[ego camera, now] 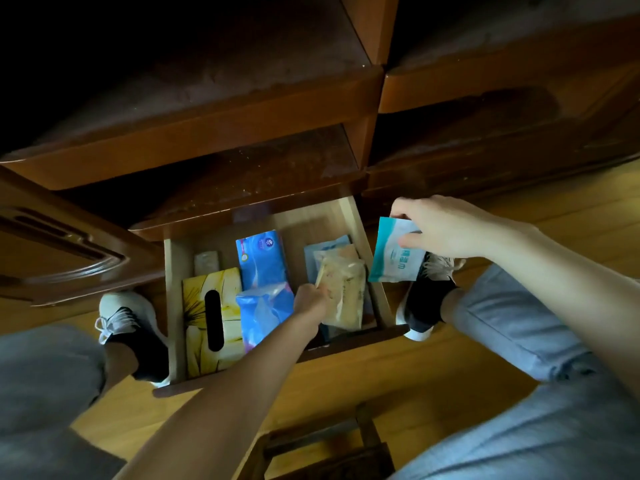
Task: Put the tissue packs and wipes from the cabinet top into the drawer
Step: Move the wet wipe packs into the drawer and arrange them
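The wooden drawer [348, 216] stands pulled out below the cabinet. Inside lie a yellow flowered tissue box [199, 306], a blue tissue pack [261, 258], a second blue pack [263, 313] in front of it, and a beige wipes pack [346, 292] on the right side. My left hand [311, 301] reaches into the drawer and grips the beige wipes pack by its left edge. My right hand [440, 230] holds a teal-and-white wipes pack [394, 251] upright just outside the drawer's right wall.
An open cabinet door [62, 251] juts out at the left. My two shoes [124, 320] [429, 296] flank the drawer on the wooden floor [381, 382]. A dark wooden stool [325, 448] sits at the bottom. The cabinet top [259, 181] above the drawer looks bare.
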`<state>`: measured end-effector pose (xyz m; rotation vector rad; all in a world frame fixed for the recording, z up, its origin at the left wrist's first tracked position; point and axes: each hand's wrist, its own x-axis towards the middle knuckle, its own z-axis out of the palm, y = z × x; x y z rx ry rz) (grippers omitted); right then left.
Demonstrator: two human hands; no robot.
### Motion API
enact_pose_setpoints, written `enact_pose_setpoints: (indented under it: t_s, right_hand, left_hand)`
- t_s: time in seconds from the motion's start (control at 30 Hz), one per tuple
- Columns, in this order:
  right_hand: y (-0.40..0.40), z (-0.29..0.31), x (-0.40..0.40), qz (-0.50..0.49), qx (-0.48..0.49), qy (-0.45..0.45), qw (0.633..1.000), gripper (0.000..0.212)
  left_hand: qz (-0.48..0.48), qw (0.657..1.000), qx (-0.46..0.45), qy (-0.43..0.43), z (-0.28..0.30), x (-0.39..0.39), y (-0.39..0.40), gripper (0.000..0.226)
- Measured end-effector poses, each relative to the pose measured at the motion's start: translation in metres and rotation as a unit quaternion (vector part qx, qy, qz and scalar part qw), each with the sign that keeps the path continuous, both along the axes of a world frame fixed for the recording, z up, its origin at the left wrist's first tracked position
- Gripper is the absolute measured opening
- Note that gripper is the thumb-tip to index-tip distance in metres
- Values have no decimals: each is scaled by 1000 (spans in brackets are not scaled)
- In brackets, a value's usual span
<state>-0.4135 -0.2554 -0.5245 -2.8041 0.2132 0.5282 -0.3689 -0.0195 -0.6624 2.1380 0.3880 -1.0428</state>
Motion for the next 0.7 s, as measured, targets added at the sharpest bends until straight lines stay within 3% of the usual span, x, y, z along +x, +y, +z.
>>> enact_pose_setpoints:
  t_s: [0.17,0.27,0.4,0.47,0.57,0.7]
  right_hand:
    - [41,-30,19,-45,86,65,993,5]
    - [74,-54,41,-63,94,67,991,13]
    - [113,-89,71,-1,67,129,989,14]
    - [123,-109,73,52,10,185,981,31]
    - [128,-136,57,122,-178,192,957,42]
    - [133,-144,35,119,-244,110,956,63]
  left_hand:
    - [42,986,-68,-148,34,17,26,29]
    - [60,973,-63,-212,50,32,62,29]
    - [138,965,-66,-213,52,47,113,24]
    - [196,958,-63,-202,50,51,129,19]
    - [249,950,-93,-162,47,54,140,16]
    - [247,948,-127,-158,40,55,146,13]
